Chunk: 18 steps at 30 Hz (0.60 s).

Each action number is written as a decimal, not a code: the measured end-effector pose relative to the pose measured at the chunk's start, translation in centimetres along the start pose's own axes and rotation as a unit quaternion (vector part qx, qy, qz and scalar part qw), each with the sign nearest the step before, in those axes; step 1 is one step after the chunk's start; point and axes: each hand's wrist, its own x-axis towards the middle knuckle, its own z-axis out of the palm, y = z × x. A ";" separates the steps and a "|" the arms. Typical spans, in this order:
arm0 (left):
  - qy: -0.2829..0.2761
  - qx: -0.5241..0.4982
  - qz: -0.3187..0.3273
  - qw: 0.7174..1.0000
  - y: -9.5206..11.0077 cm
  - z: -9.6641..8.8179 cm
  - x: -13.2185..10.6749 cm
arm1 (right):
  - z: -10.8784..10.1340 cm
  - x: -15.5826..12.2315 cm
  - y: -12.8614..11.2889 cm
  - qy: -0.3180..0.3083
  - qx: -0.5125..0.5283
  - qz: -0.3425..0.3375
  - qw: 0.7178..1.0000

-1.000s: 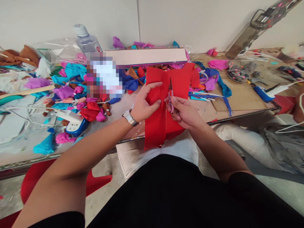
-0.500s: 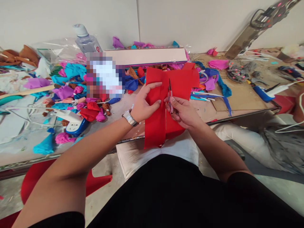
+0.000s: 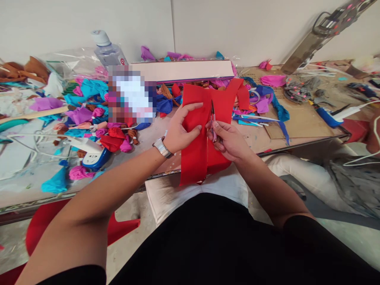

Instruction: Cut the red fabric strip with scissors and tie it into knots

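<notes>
A piece of red fabric (image 3: 194, 158) hangs over the table's front edge, with a slit running up its lower middle. My left hand (image 3: 184, 126) holds its left part, thumb and index finger lying apart on top while the other fingers are mostly hidden. Gripped in my right hand (image 3: 227, 138) is a small pair of scissors (image 3: 213, 118), its blades pointing away from me at the upper end of the slit. The blades look nearly closed on the fabric. On the right, the fabric's upper corner is folded over.
Colourful cloth bundles (image 3: 115, 134) crowd the table's left side. Behind them are a bottle (image 3: 109, 53) and a long pale box (image 3: 184, 70). Power strips (image 3: 96, 158) with cables lie about. Cardboard (image 3: 299, 122) covers the right side, and part of another person (image 3: 305, 186) shows there.
The scissor blades have come closer together. The fabric's right side has shifted and narrowed, its upper right flap folding inward. Both hands stay almost in place.
</notes>
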 end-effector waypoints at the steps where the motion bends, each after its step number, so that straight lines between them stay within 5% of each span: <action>1: 0.000 0.000 0.001 1.000 0.0 0.0 0.0 | 0.0 0.0 -0.1 -0.002 0.003 -0.002 1.000; 18: -0.002 0.009 0.009 1.000 -0.1 0.0 0.0 | 0.2 1.0 -0.9 0.008 -0.010 0.001 1.000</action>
